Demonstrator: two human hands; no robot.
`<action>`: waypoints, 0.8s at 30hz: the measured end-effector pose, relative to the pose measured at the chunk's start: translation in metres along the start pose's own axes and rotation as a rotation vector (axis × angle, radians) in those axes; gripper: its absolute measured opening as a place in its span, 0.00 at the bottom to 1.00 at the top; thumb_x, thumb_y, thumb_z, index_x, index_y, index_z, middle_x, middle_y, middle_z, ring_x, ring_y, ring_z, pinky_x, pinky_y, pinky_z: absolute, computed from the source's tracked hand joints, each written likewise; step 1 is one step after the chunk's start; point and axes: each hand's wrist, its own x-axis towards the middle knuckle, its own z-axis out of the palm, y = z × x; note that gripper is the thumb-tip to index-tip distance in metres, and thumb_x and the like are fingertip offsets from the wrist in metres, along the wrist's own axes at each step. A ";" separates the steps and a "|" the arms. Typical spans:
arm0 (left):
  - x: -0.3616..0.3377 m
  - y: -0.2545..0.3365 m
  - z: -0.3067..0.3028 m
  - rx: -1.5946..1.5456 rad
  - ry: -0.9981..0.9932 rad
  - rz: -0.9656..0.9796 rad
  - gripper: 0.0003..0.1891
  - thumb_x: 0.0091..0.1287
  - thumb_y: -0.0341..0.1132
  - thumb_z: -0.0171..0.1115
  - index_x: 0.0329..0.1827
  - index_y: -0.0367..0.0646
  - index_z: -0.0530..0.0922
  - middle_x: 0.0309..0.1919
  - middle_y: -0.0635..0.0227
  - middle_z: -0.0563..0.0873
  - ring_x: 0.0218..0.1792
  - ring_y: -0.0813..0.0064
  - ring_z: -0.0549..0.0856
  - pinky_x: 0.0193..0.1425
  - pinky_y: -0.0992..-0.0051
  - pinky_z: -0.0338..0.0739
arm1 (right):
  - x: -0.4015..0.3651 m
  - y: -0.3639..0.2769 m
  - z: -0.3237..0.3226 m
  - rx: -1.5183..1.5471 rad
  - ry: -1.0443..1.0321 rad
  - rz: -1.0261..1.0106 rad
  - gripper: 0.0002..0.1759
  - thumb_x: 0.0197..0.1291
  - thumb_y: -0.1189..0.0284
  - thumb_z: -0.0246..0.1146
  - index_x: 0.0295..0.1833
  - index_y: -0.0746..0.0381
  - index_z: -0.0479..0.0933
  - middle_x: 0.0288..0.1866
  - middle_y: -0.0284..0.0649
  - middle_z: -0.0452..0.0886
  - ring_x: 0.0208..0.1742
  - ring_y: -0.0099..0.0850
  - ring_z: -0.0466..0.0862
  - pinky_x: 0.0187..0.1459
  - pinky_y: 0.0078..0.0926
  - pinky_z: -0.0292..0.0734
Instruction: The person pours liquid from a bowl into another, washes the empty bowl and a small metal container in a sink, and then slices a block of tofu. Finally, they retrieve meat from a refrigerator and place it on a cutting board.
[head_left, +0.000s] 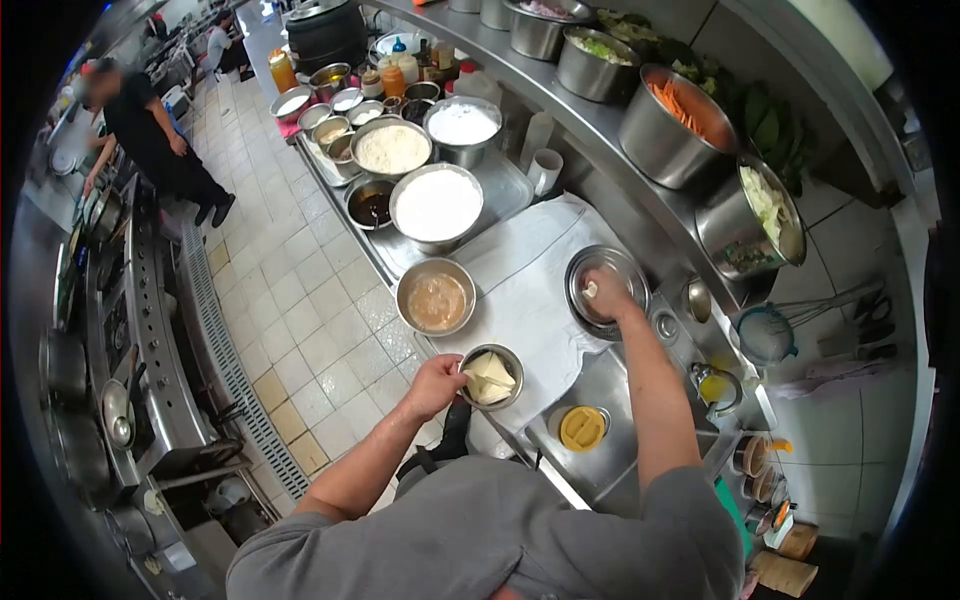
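My left hand grips the rim of a small metal bowl holding pale yellow slices, at the counter's near edge. Farther right, my right hand reaches into a round metal bowl, its fingers closed around a small pale piece. Both bowls are beside a white cloth spread over the counter. Just beyond my left hand stands a metal bowl of brownish liquid. A yellow-lidded container sits on the metal surface between my forearms.
Bowls of white powder and sauce bottles crowd the counter's far end. Pots of cut vegetables line the shelf above on the right. Across the tiled floor, a person in black stands at a stove.
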 end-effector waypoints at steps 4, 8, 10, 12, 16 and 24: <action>0.021 0.040 0.016 -0.121 -0.108 -0.088 0.15 0.65 0.25 0.61 0.55 0.33 0.81 0.33 0.71 0.80 0.32 0.77 0.83 0.34 0.70 0.88 | -0.006 0.010 -0.002 0.282 0.144 0.219 0.17 0.52 0.73 0.71 0.49 0.57 0.80 0.50 0.49 0.80 0.56 0.49 0.80 0.61 0.40 0.76; 0.045 0.063 0.044 -0.034 -0.091 -0.093 0.10 0.67 0.26 0.61 0.49 0.34 0.80 0.38 0.65 0.82 0.42 0.69 0.85 0.39 0.63 0.90 | -0.018 0.015 -0.007 0.846 0.245 0.440 0.19 0.57 0.76 0.70 0.54 0.58 0.78 0.48 0.39 0.83 0.52 0.36 0.84 0.56 0.36 0.80; 0.065 0.058 0.059 -0.141 -0.112 -0.128 0.06 0.66 0.28 0.63 0.43 0.37 0.77 0.38 0.65 0.82 0.40 0.67 0.86 0.45 0.59 0.90 | -0.021 0.048 0.009 1.389 0.158 0.367 0.19 0.62 0.79 0.67 0.58 0.59 0.75 0.48 0.35 0.83 0.50 0.31 0.85 0.51 0.33 0.82; 0.082 0.062 0.076 -0.145 -0.110 -0.122 0.08 0.68 0.28 0.61 0.46 0.35 0.77 0.44 0.61 0.85 0.45 0.65 0.87 0.46 0.58 0.89 | -0.028 0.054 0.009 1.526 0.231 0.368 0.19 0.64 0.80 0.65 0.59 0.58 0.73 0.47 0.35 0.83 0.47 0.31 0.85 0.47 0.32 0.83; 0.109 0.048 0.101 -0.124 -0.065 -0.100 0.05 0.66 0.27 0.61 0.35 0.41 0.73 0.34 0.67 0.79 0.38 0.68 0.84 0.43 0.58 0.90 | -0.062 0.007 -0.029 1.467 0.125 0.252 0.18 0.64 0.77 0.66 0.58 0.58 0.74 0.46 0.34 0.82 0.46 0.28 0.85 0.46 0.29 0.82; 0.092 0.042 0.127 -0.145 -0.061 -0.110 0.04 0.65 0.26 0.61 0.36 0.40 0.74 0.35 0.64 0.82 0.37 0.65 0.87 0.41 0.60 0.91 | -0.111 -0.111 -0.051 0.415 0.123 -0.172 0.16 0.57 0.72 0.68 0.52 0.60 0.80 0.51 0.48 0.85 0.54 0.45 0.84 0.53 0.39 0.80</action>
